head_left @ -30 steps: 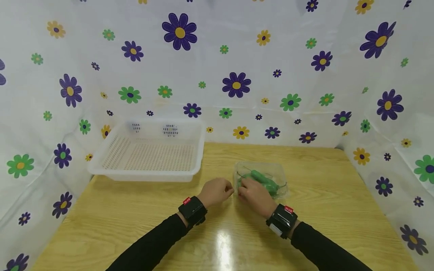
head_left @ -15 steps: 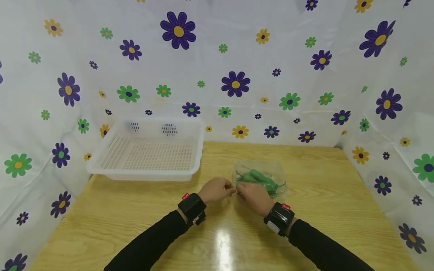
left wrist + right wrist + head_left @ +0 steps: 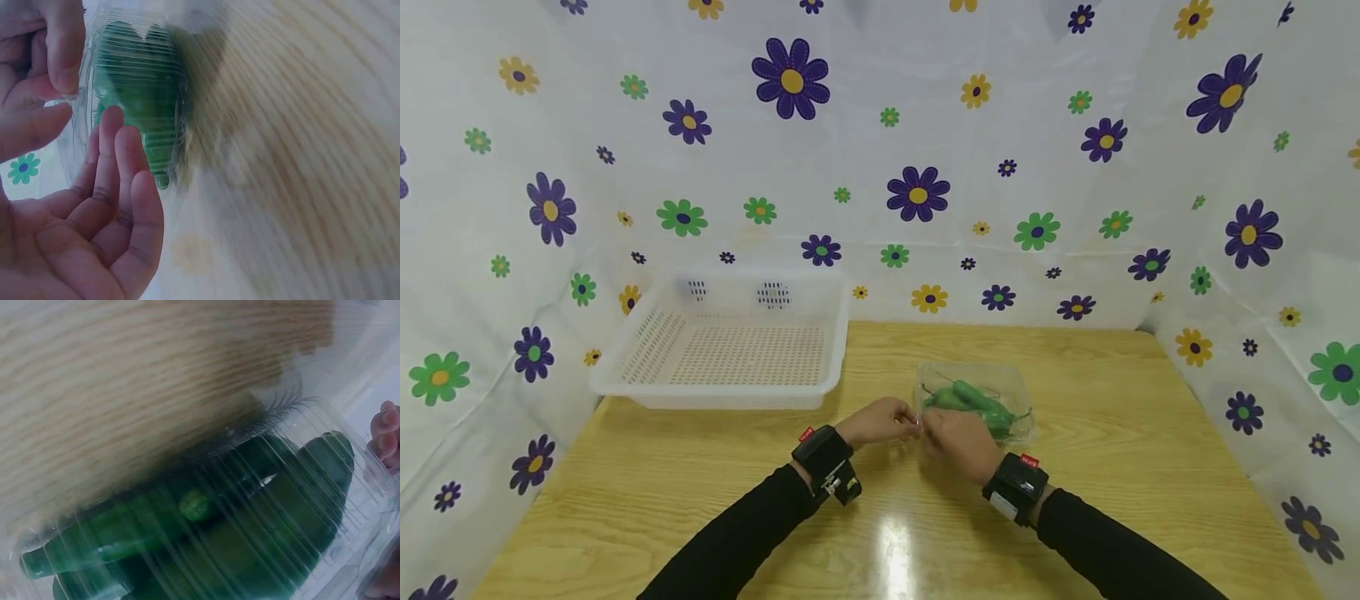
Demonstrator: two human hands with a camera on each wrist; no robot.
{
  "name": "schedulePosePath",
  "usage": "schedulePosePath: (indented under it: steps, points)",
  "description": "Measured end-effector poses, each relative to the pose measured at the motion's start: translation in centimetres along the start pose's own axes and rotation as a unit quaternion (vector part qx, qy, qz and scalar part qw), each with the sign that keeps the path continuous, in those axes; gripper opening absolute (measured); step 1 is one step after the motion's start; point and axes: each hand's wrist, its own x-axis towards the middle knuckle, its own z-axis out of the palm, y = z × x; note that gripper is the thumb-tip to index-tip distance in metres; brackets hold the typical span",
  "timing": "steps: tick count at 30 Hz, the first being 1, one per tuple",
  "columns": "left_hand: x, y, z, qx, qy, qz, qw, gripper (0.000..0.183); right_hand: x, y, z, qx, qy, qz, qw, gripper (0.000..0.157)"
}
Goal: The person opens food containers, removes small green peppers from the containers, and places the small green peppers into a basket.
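Observation:
A clear plastic clamshell box (image 3: pixel 1011 379) with green chili peppers (image 3: pixel 970 396) inside stands on the table. My right hand (image 3: pixel 964 442) is at its near left corner; in the left wrist view, its thumb and a finger pinch the box's rim. My left hand (image 3: pixel 876 421) is beside the same corner. Its fingers (image 3: pixel 107 165) are gently bent and apart from the thumb, by the ribbed side wall. Whether they touch the wall, I cannot tell. Through the ribbed plastic in the right wrist view, several peppers (image 3: pixel 250 550) lie side by side.
A white perforated plastic basket (image 3: pixel 722 392) stands at the back left of the wooden table (image 3: pixel 1112 467). A flower-print cloth (image 3: pixel 917 267) hangs behind the table and along both sides.
My left hand has shifted slightly to the right, closer to the box corner, and its wrist has turned. My right hand stays at the corner, moving only a little. The box keeps its place.

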Motion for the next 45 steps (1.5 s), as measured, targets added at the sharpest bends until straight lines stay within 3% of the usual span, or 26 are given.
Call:
schedulePosePath:
  steps: [5,11,19,39,45]
  points:
    - [-0.21,-0.12,-0.21,-0.03,-0.024,-0.017,0.9991,0.019,-0.23,0.03,0.44,-0.01,0.011,-0.003,1.0,0.029]
    - [-0.39,-0.12,-0.2,-0.039,-0.049,0.001,0.998,0.013,-0.37,-0.13,0.41,-0.019,0.015,-0.012,1.0,0.031]
    - [-0.53,0.11,0.1,-0.062,-0.055,-0.027,0.9962,0.009,-0.53,-0.02,0.54,-0.004,0.01,-0.01,1.0,0.031]
    - [-0.39,-0.33,-0.06,-0.072,-0.099,-0.001,0.9925,0.007,-0.76,0.27,0.55,0.018,0.018,-0.017,1.0,0.026]
    - [-0.19,-0.69,0.18,-0.094,-0.088,-0.016,0.9915,0.009,-0.67,0.37,0.36,0.026,0.006,-0.015,1.0,0.027]
